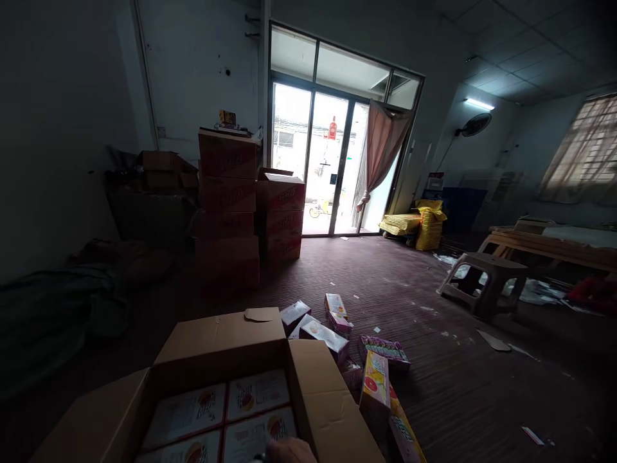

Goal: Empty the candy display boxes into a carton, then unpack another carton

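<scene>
An open cardboard box (318, 392) sits right below me with its flaps spread. Inside lie several flat printed product packs (255, 393), white with a red-orange fruit picture. Only a sliver of one of my hands (289, 451) shows at the bottom edge, over the packs at the box's near right; which hand it is and how its fingers are set is hidden. The other hand is out of view. Loose small cartons (324, 335) and a standing orange-pink pack (375, 386) lie on the floor just right of the box.
Two stacks of red cartons (229, 212) stand ahead near a glass door (321, 167) with a pink curtain. A plastic stool (484, 280), a wooden bench (549, 247) and yellow sacks (424, 225) sit at right. Dark bundles lie left. Paper scraps litter the floor.
</scene>
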`<act>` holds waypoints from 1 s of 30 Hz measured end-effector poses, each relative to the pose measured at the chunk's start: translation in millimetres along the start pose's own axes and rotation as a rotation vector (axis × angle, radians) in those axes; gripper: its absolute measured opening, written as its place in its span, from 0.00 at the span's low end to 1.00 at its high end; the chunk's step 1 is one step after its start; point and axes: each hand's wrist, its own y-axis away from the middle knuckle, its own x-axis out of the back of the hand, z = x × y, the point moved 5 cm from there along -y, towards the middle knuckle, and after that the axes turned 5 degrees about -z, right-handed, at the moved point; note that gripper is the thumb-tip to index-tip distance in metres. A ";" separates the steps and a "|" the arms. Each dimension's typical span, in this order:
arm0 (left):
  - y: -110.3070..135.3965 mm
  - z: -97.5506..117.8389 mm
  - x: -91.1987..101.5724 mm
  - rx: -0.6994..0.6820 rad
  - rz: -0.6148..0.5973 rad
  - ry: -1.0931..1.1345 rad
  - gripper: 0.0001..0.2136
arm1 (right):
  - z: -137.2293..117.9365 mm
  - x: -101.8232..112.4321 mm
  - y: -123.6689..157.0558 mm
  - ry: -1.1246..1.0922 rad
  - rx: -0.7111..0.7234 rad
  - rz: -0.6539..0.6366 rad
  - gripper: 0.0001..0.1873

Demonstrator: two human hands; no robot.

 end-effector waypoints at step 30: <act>222.9 15.7 -31.7 -0.296 0.373 0.451 0.28 | -198.7 71.4 104.3 0.601 0.614 -0.260 0.11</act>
